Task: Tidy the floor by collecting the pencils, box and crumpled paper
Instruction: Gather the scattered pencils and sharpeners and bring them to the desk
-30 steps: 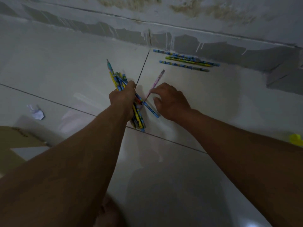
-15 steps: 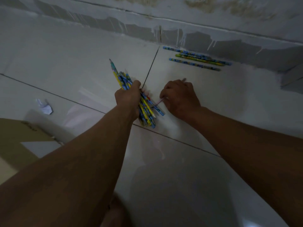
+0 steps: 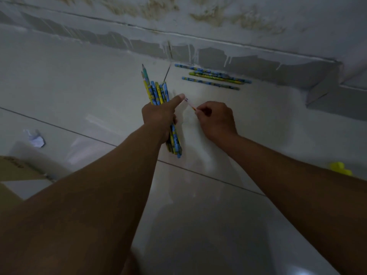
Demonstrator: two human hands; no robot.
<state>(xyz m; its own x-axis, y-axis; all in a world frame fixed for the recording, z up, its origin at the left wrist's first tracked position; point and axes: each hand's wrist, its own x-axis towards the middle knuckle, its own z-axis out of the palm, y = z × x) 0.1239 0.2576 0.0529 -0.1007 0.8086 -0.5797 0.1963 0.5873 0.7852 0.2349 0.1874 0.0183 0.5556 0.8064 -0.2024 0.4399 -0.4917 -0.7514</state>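
Both hands reach out over the pale tiled floor (image 3: 79, 92), close beside each other but not touching. Left hand (image 3: 159, 116) is curled round a bundle of pencils (image 3: 156, 92), blue and yellow patterned, with their upper ends fanning out above the fist and their lower ends sticking out beneath it just over a dark grout line; its thumb is stretched out toward the right hand. Right hand (image 3: 215, 120) pinches a single pencil (image 3: 190, 104) in its fingertips, a pale one with an orange end near the fingers and its other end reaching to the left thumb tip. Whether that pencil touches the thumb cannot be told.

Going from largest to smallest among the rest: the wall (image 3: 238, 20) runs across the top, stained in patches, with a grey skirting band along its foot. At the lower left edge lies the brown cardboard box (image 3: 14, 169), only partly in view, with a flap standing open. Against the foot of the wall, beyond the hands and well apart from them, a row of pencils on the floor (image 3: 212, 77) lies almost parallel to the skirting, blue and yellow-green. Left of the arms, near the box, sits the crumpled paper (image 3: 36, 138), white and loose on the tile. At the far right edge, just above the right forearm, a small yellow object (image 3: 339, 168) shows, too blurred to identify.
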